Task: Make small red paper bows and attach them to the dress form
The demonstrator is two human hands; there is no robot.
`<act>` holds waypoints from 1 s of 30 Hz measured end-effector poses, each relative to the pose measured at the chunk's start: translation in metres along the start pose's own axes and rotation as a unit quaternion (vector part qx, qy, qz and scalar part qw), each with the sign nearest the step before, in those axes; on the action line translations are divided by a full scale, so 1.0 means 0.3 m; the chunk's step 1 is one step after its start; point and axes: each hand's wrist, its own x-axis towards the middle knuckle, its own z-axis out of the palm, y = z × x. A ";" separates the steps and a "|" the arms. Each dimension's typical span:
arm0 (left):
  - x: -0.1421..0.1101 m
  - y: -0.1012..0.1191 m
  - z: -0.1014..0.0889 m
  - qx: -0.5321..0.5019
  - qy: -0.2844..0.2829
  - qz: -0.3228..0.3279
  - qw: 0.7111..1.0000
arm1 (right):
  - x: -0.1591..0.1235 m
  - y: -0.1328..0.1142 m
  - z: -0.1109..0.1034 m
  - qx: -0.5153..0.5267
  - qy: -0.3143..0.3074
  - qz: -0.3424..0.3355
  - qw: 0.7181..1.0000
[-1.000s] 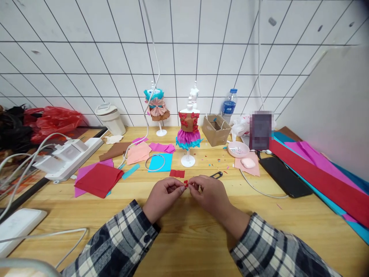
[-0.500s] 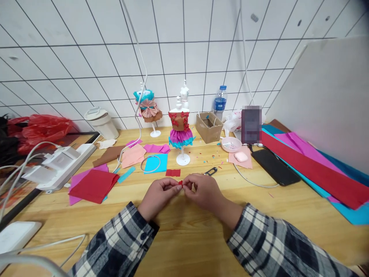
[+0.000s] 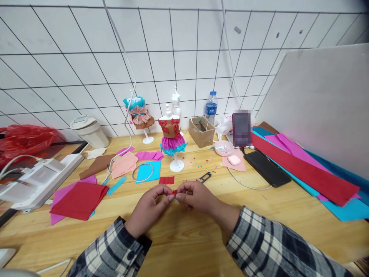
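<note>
Between the fingertips of my left hand [image 3: 152, 206] and my right hand [image 3: 198, 196] is a small piece of red crepe paper [image 3: 174, 193], pinched from both sides just above the table. Right behind my fingers lies a small red paper strip [image 3: 166, 180]. A black thread snipper [image 3: 204, 177] rests beyond my right hand, partly hidden by it. Farther back stands a white mini dress form [image 3: 173, 132] dressed in a brown top with red paper bows and a pink skirt edged in blue.
Paper sheets in red [image 3: 79, 202], peach [image 3: 124, 164] and blue [image 3: 148, 172] lie left, a metal ring [image 3: 143, 180] on the blue. Behind are a second dressed form [image 3: 141, 115], cardboard box [image 3: 201, 134] and pink dish [image 3: 224, 148]. A power strip [image 3: 49, 179] lies left; a black phone [image 3: 266, 168] right.
The view has shifted, so the table things appear farther left and a little lower. Both hands still pinch the red paper, and more of it shows between the fingertips.
</note>
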 end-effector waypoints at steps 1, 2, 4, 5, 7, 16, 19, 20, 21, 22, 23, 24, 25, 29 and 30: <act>0.000 -0.001 -0.001 -0.002 -0.017 0.006 1.000 | -0.001 -0.001 -0.003 0.001 -0.017 0.004 1.000; 0.000 -0.003 -0.002 -0.004 -0.032 0.011 0.999 | -0.002 -0.002 -0.005 -0.003 -0.032 0.007 0.999; 0.001 -0.006 -0.002 -0.005 -0.052 0.015 0.999 | -0.006 -0.006 -0.010 -0.015 -0.050 0.013 0.999; 0.002 -0.007 -0.003 -0.004 -0.058 0.014 0.998 | -0.008 -0.008 -0.011 -0.023 -0.052 0.015 0.998; 0.004 -0.010 -0.003 -0.005 -0.062 0.010 0.998 | -0.012 -0.011 -0.012 -0.043 -0.049 0.017 0.998; -0.003 -0.026 -0.018 0.095 0.069 0.135 0.984 | -0.012 -0.017 -0.014 -0.034 -0.040 0.030 0.998; -0.007 -0.021 -0.031 0.184 0.081 0.248 0.948 | -0.012 -0.022 -0.023 -0.011 -0.096 0.054 0.994; -0.007 -0.018 -0.035 0.197 0.071 0.269 0.940 | -0.014 -0.023 -0.025 -0.006 -0.115 0.060 0.992; -0.007 -0.015 -0.038 0.203 0.060 0.282 0.936 | -0.016 -0.025 -0.027 0.001 -0.131 0.066 0.989; -0.006 -0.012 -0.040 0.205 0.052 0.290 0.933 | -0.018 -0.027 -0.027 0.010 -0.142 0.073 0.987; -0.005 -0.009 -0.041 0.203 0.047 0.295 0.933 | -0.021 -0.029 -0.028 0.021 -0.150 0.081 0.985; -0.004 -0.007 -0.042 0.198 0.042 0.297 0.933 | -0.025 -0.032 -0.028 0.034 -0.158 0.089 0.983; -0.004 -0.004 -0.042 0.192 0.037 0.298 0.935 | -0.028 -0.034 -0.027 0.046 -0.166 0.098 0.980; -0.006 -0.001 -0.037 0.150 0.022 0.267 0.952 | -0.034 -0.043 -0.024 0.078 -0.186 0.119 0.972; -0.008 -0.001 -0.034 0.137 0.024 0.249 0.958 | -0.034 -0.045 -0.023 0.071 -0.178 0.117 0.974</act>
